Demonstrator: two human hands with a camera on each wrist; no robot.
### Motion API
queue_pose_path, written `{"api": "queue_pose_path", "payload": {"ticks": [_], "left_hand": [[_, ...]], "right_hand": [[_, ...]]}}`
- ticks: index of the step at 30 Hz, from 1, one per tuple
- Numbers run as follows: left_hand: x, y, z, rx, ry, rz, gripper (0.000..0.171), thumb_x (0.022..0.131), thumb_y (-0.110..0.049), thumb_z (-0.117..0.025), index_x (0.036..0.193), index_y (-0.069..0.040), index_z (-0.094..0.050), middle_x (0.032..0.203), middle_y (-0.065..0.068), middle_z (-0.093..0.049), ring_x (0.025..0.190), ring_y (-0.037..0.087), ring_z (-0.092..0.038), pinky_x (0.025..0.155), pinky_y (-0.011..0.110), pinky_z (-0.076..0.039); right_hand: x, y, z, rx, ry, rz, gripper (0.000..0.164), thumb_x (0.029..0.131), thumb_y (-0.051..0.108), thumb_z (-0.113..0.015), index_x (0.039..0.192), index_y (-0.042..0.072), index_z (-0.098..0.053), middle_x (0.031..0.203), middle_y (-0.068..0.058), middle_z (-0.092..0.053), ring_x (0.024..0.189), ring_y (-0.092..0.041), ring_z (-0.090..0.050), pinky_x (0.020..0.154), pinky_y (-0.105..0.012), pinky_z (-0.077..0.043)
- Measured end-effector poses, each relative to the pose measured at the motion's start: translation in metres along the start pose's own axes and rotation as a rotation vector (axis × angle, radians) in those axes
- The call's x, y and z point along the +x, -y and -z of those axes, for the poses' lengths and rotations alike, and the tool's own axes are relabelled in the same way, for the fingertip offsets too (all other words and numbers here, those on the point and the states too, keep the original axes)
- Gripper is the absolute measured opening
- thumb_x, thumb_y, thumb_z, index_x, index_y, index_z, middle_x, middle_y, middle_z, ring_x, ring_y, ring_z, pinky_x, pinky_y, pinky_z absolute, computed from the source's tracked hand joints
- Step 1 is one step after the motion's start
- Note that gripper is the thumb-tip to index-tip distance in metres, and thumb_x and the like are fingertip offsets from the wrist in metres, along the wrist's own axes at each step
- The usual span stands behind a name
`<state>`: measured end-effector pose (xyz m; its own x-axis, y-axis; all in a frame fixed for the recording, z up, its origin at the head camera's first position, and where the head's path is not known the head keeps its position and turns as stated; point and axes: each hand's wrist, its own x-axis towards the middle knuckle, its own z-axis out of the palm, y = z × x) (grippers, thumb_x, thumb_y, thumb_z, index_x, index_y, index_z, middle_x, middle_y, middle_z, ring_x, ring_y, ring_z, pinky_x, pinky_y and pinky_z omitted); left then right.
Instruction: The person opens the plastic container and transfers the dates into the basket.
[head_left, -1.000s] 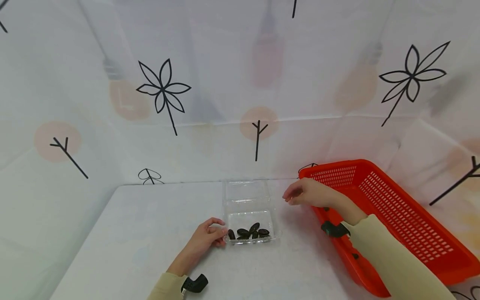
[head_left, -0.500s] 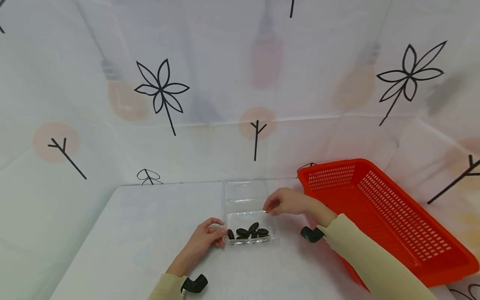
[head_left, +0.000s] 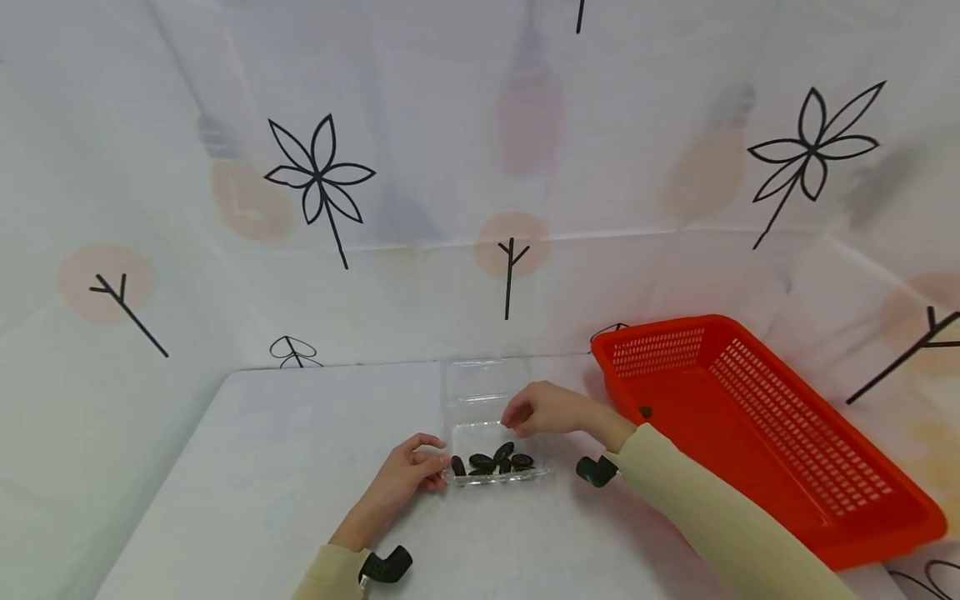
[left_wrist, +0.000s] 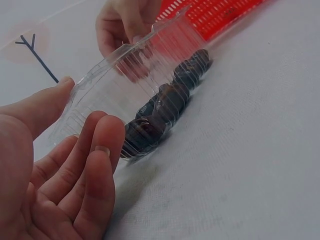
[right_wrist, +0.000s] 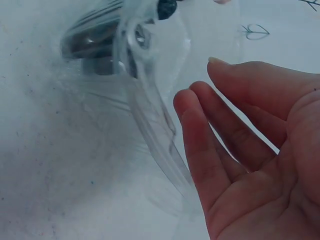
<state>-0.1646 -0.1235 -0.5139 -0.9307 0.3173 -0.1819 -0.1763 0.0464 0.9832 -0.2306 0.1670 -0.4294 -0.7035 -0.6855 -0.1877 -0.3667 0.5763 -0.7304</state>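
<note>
A clear plastic clamshell box (head_left: 480,437) stands on the white table with its lid raised at the back. Several dark, glossy oval pieces that look like dates (head_left: 482,461) lie along its front part. My left hand (head_left: 411,467) holds the box at its left side; in the left wrist view its thumb meets the upper rim and the fingers curl against the near wall. Over the box, toward its right, is my right hand (head_left: 551,408). Its thumb and fingers stand apart with nothing visible between them in the right wrist view.
A large red perforated basket (head_left: 772,450) stands at the right, slanting toward the table's right edge. One dark piece (head_left: 645,412) shows at its left side, near my right forearm. A patterned white cloth (head_left: 420,183) hangs behind the table.
My right hand has moved left from the basket's edge to over the plastic box. My left hand has stayed at the box's left side.
</note>
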Motion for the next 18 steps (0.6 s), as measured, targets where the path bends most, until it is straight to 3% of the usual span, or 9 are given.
{"api": "queue_pose_path", "payload": {"ticks": [18], "left_hand": [[0.001,0.001,0.001,0.003,-0.005,0.003,0.039,0.094,-0.012,-0.07,0.121,0.007,-0.05,0.076,0.002,-0.069,0.065,0.012,-0.065,0.061,0.024,-0.05]], "right_hand": [[0.008,0.006,-0.014,-0.08,0.103,-0.049,0.028,0.084,-0.005,-0.073,0.111,0.004,-0.073,0.099,-0.002,-0.071,0.088,-0.013,-0.061,0.086,-0.032,-0.052]]}}
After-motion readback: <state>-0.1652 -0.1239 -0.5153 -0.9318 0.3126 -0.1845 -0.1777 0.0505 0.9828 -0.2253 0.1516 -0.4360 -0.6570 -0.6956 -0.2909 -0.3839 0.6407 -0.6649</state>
